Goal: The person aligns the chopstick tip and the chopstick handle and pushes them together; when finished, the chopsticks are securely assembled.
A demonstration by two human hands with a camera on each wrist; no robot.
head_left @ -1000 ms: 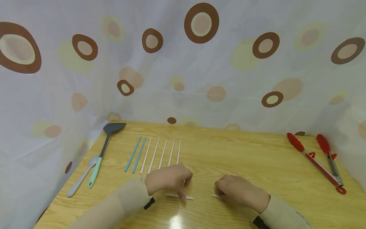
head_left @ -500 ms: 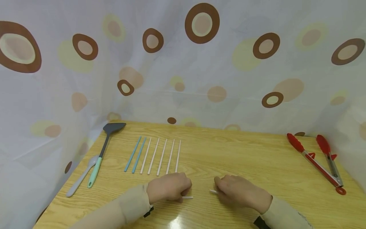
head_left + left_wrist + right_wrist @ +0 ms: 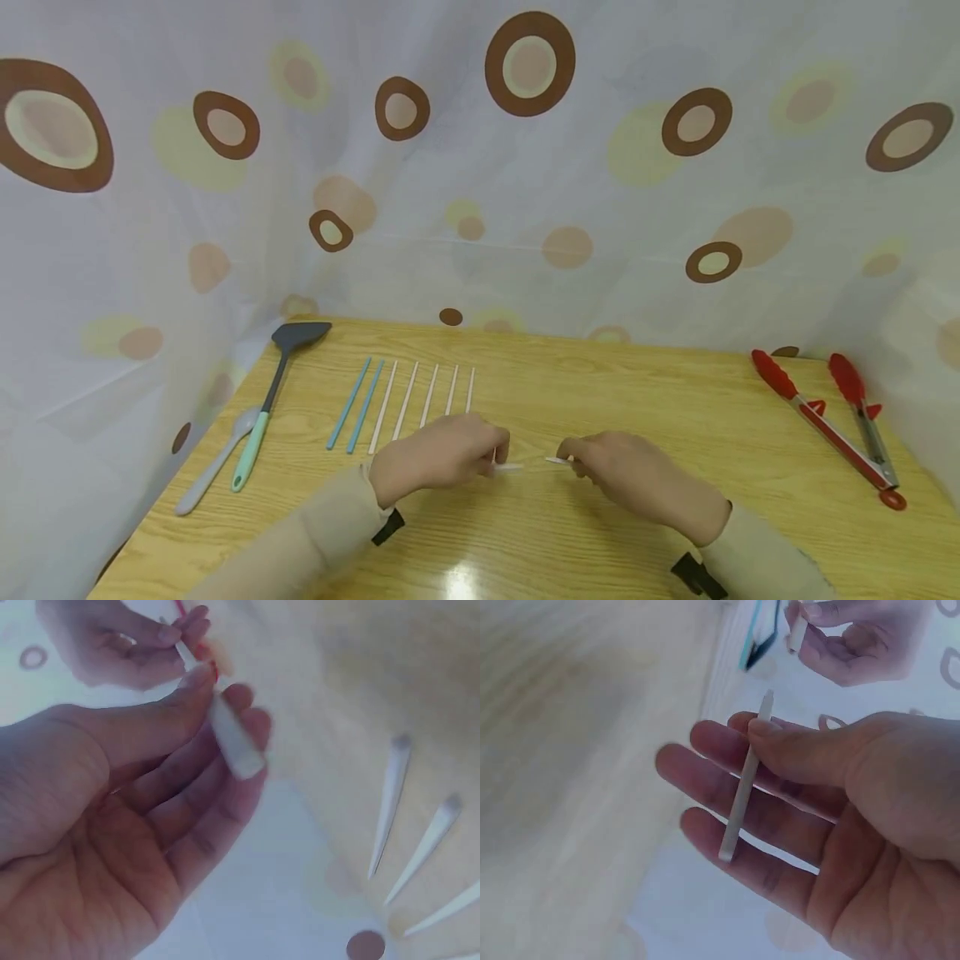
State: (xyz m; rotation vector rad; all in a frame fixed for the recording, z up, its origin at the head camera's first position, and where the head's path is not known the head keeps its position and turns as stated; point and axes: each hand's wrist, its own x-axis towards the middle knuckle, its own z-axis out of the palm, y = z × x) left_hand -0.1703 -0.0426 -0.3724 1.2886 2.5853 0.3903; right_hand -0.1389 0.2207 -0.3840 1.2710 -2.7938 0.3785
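In the head view my left hand (image 3: 442, 454) pinches a short white chopstick piece (image 3: 508, 467) whose end points right. The left wrist view shows this piece (image 3: 240, 746) between thumb and fingers, its thick blunt end outward. Facing it, my right hand (image 3: 637, 479) pinches another white chopstick piece (image 3: 557, 461). Seen from the right wrist, that slim piece (image 3: 742, 791) lies across the fingers under the thumb, with a narrower tip at its far end. A small gap separates the two pieces. Several white chopsticks (image 3: 382, 408) lie in a row beyond my left hand, partly hidden by it.
Two blue chopsticks (image 3: 348, 404) lie left of the white ones. Farther left are a turner (image 3: 277, 375) with a dark head and mint handle, and a grey spoon (image 3: 217, 467). Red-tipped tongs (image 3: 832, 429) rest spread at the right. A patterned curtain (image 3: 600, 192) surrounds the wooden table (image 3: 637, 383).
The left fingers first touched the piece lying on the table, then took hold of it and lifted it. Both hands have moved forward, bringing the two pieces' ends nearer each other.
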